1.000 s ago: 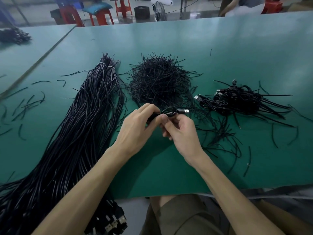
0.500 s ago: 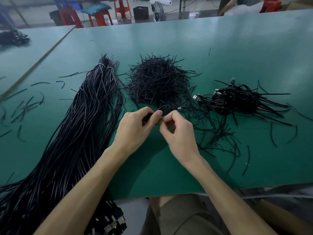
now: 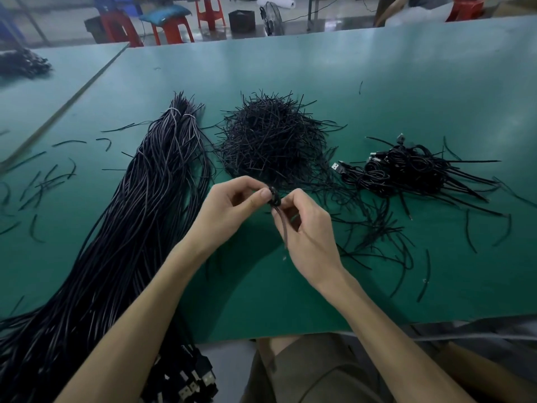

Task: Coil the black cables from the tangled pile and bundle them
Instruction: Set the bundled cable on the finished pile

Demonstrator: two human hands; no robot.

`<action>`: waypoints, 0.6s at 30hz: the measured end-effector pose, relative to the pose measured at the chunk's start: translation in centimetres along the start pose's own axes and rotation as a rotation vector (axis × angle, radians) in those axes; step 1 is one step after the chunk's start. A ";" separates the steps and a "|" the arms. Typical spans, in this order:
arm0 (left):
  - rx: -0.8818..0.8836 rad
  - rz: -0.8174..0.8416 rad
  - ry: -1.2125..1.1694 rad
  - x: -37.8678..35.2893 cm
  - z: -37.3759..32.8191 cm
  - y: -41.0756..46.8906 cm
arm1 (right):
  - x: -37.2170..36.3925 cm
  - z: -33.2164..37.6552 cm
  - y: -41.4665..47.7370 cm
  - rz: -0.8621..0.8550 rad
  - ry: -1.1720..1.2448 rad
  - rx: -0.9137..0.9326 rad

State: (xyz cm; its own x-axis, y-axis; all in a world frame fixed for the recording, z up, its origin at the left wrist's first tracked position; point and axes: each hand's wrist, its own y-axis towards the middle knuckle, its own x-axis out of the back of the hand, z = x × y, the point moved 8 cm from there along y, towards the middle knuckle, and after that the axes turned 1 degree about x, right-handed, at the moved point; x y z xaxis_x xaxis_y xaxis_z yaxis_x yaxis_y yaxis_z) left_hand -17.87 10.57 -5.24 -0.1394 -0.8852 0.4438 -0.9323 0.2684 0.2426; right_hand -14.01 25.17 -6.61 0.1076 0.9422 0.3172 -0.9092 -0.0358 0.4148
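Small coiled cable [image 3: 275, 196] pinched between both hands, left hand [image 3: 229, 210] and right hand [image 3: 308, 231], above green tabletop [image 3: 406, 82]. Long cable bundle [image 3: 130, 222] left, tie pile [image 3: 276, 138] behind, finished coils [image 3: 406, 170] right.

Matt green table [image 3: 406, 82]; smooth, faintly glossy black cables [image 3: 139, 216].
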 end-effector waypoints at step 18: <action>0.163 0.124 -0.634 -1.5 0.3 -0.3 | 0.8 -1.0 0.2 -0.069 0.049 -0.091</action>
State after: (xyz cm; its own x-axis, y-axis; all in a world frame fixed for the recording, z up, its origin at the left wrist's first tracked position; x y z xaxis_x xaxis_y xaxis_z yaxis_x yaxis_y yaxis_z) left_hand -17.49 11.64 -6.27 -0.3721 -0.9167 -0.1453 -0.9281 0.3662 0.0668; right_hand -14.49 26.23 -7.10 0.1534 0.9567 0.2474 -0.9332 0.0579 0.3548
